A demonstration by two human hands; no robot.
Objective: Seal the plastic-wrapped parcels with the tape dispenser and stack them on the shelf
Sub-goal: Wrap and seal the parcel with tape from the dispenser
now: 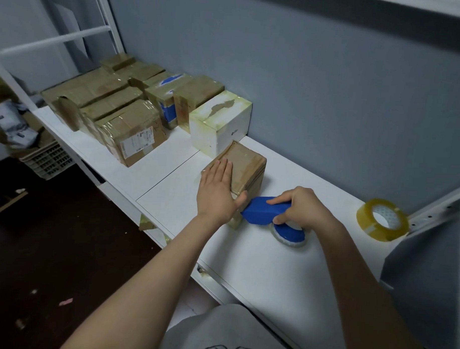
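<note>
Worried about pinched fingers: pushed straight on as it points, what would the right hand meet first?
The right hand, through the tape dispenser, would likely meet the brown parcel first, close to the thumb of the left hand.

Grey-blue wall (305,85), dark floor (51,246), white metal frame (59,39)

The tape dispenser (264,209) I grip is solid blue. The parcel (246,164) I press is plain brown cardboard under glossy clear wrap. The shelf (247,253) is white, the wall (305,72) flat grey-blue. The box (220,121) behind is white with yellowed tape and a torn brown patch. The spare tape roll (382,219) is amber-yellow round a white core. My shirt (218,335) is grey with a black line drawing.
</note>
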